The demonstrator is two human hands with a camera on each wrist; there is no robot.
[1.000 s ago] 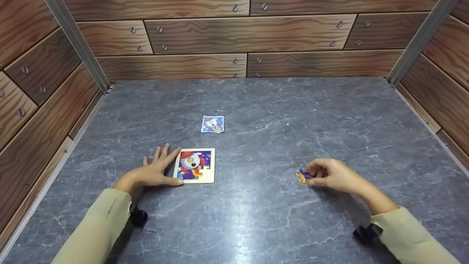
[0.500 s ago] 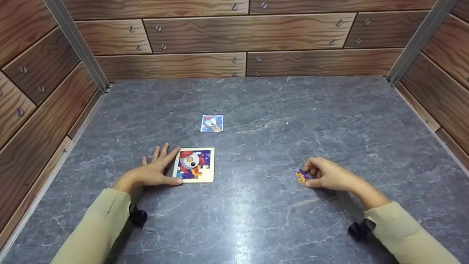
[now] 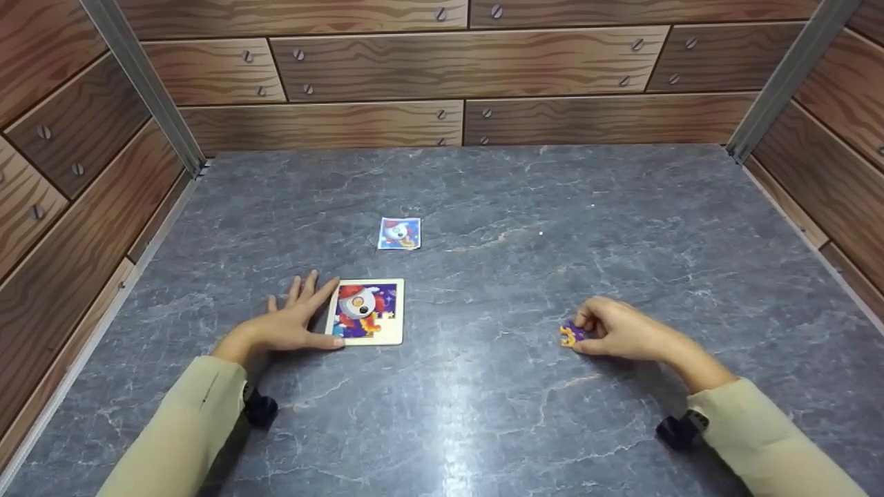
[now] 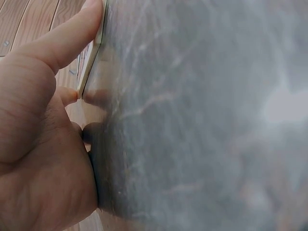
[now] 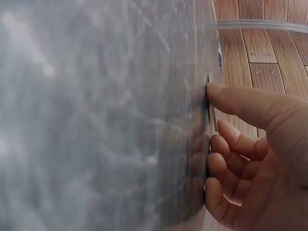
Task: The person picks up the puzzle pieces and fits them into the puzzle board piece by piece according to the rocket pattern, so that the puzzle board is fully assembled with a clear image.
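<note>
A jigsaw board [image 3: 395, 331] with a cream frame lies left of centre, showing a white rocket with red parts on purple. Its lower right corner is bare. My left hand [image 3: 286, 328] rests along the board's left side, fingers spread, with the thumb on the near left corner and the forefinger at the far one. Well to the right, my right hand [image 3: 625, 333] pinches a purple and orange puzzle piece [image 3: 569, 335] between thumb and forefinger. In the right wrist view the piece [image 5: 213, 115] appears edge-on, close over the table, with the other fingers curled beneath.
A small picture card [image 3: 399, 233] of the same rocket lies behind the board. The grey marbled table [image 3: 483, 386] is enclosed by wood-print walls [image 3: 359, 124] at the back and both sides.
My right hand has shifted slightly left around the puzzle piece, which has turned a little. The left hand and the board have stayed in place.
</note>
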